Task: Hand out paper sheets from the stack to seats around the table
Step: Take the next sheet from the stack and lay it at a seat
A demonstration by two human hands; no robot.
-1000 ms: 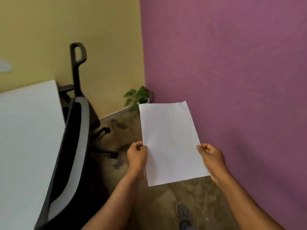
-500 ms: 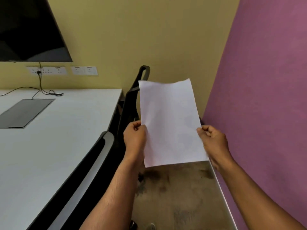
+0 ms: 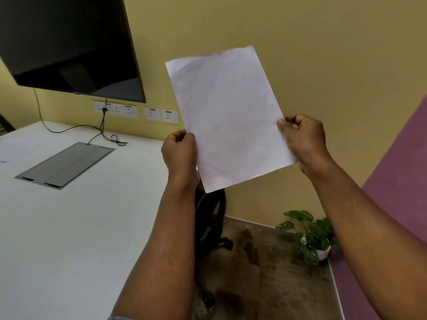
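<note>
One paper sheet (image 3: 228, 116), white, blank on the side facing the cam, held up in the air w/ both hands, just right of the table (image 3: 76, 227) edge and above it. Sheet is tilted, top leaning left, slightly crumpled. Whether it's a single sheet or a thin stack can't be told.

Left hand (image 3: 179, 151) is closed in a pinch on the sheet's left edge, low down; right hand (image 3: 302, 137) closed in a pinch on the right edge, thumb on the front face. Two hands, well apart, the sheet between them. Two bare forearms run down to the frame's bottom.

Rel. to the table: one white tabletop, filling the left side. One grey cable hatch (image 3: 65, 165) set flush in its top, w/ two flaps. One black cable (image 3: 101, 132) lies on the table near the hatch and goes up to the wall sockets (image 3: 115, 109). Socket plates behind the table's far edge: three, poss. four, hard to tell. One dark screen (image 3: 69, 45) on the wall above the table's far end. One black office chair (image 3: 209, 225) just right of the table, mostly hidden behind the left forearm. One potted plant (image 3: 308, 236) in a white pot on the floor, well right of the table, in the corner by the purple wall (image 3: 397, 172).
</note>
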